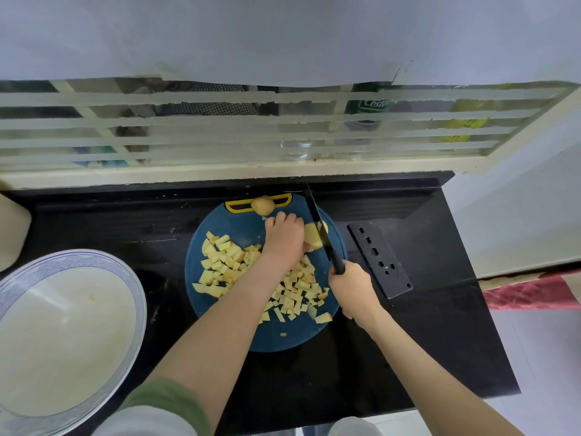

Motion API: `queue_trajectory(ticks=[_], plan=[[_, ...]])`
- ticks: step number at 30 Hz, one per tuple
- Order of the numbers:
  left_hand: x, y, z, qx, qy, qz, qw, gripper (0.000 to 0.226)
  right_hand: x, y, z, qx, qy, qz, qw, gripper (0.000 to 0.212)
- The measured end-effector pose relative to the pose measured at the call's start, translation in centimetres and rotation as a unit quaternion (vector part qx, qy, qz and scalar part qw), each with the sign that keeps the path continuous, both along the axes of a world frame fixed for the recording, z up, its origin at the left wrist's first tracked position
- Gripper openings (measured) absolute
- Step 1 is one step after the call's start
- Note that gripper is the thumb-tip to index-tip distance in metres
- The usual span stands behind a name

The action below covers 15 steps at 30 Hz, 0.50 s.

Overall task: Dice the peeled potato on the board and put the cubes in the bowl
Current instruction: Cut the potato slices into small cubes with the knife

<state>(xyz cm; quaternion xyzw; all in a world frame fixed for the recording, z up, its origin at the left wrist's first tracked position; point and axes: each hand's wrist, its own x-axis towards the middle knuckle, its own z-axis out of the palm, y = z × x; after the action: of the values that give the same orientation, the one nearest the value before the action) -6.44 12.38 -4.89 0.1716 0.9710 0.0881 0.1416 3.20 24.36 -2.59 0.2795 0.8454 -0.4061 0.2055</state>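
L hand [284, 239] held potato chunk [312, 236], fingers curled, at far right of board [242, 221]. R hand [352, 289] gripped knife [317, 220] handle, blade against chunk. Chunk prob firm, light, wet-slick: pin from top, fingertips tucked. Cubes [226, 262] lay mid-board; bowl [78, 256] sat left.

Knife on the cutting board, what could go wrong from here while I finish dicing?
The knife is cutting the potato piece right beside the left hand that holds it; a slip could nick it.
Cubes lie near the board edge by the right hand; some may spill onto the counter.
The small potato at the board's far end might roll off.
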Motion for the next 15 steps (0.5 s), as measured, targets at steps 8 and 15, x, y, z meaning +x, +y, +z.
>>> queue_trajectory(ticks=[8, 15], plan=[[0.0, 0.0, -0.1, 0.004, 0.008, -0.005, 1.0, 0.053, 0.1, 0.2, -0.6, 0.018, -0.025, 0.032, 0.999, 0.021], [-0.3, -0.2, -0.4, 0.014, -0.004, -0.018, 1.0, 0.052, -0.9, 0.1, -1.6, 0.041, -0.058, 0.037, 0.997, 0.026]])
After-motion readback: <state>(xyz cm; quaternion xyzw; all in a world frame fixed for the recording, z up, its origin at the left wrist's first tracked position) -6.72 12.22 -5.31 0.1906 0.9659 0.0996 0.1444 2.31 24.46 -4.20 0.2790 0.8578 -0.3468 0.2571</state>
